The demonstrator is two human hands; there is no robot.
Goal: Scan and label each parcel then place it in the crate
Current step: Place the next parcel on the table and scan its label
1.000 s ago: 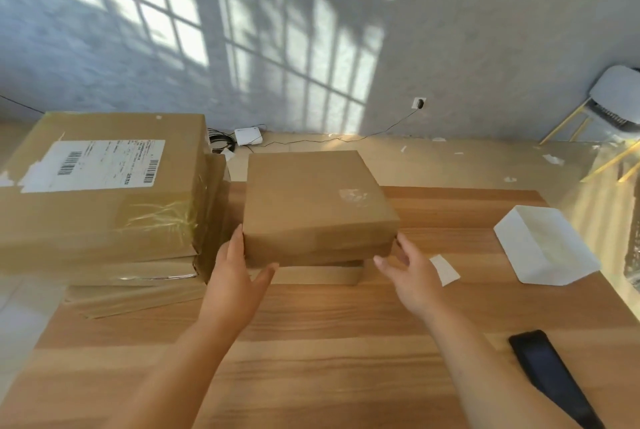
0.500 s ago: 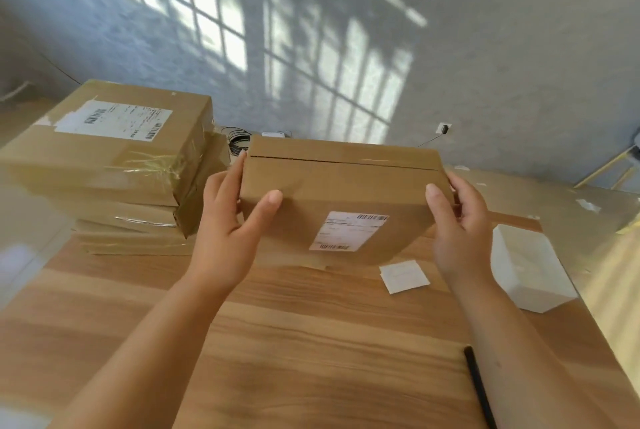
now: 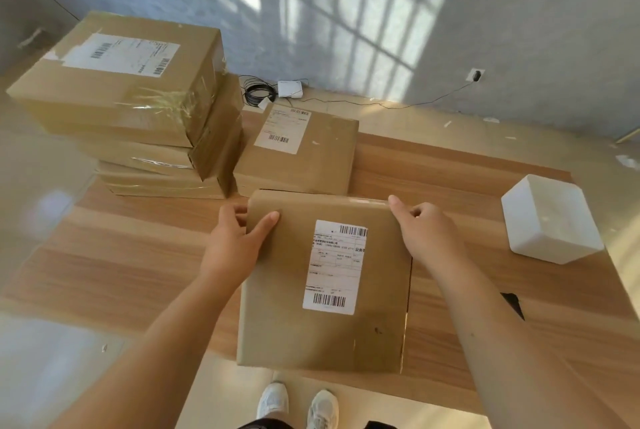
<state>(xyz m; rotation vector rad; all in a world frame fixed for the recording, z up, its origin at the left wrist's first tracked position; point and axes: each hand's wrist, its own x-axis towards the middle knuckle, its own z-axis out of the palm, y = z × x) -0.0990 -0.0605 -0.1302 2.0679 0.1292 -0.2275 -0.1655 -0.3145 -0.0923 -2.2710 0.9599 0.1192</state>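
Observation:
A flat brown cardboard parcel (image 3: 277, 317) with a white barcode label (image 3: 334, 267) facing up lies at the near edge of the wooden table (image 3: 138, 255). My left hand (image 3: 235, 241) grips its far left corner, thumb on top. My right hand (image 3: 429, 234) holds its far right corner, fingers curled over the edge. A second labelled parcel (image 3: 311, 158) lies flat just behind it. Further left stands a stack of three larger taped parcels (image 3: 138, 99).
A white open box (image 3: 550, 220) sits at the table's right edge. A dark flat object (image 3: 514, 304) shows beside my right forearm. On the floor behind the table lie a white device (image 3: 290, 89) and coiled cable. My shoes (image 3: 298, 404) are below the near edge.
The parcel was lifted off the one beneath, turned over so its label faces up, and brought down toward me onto the near part of the table. Both hands stayed on it.

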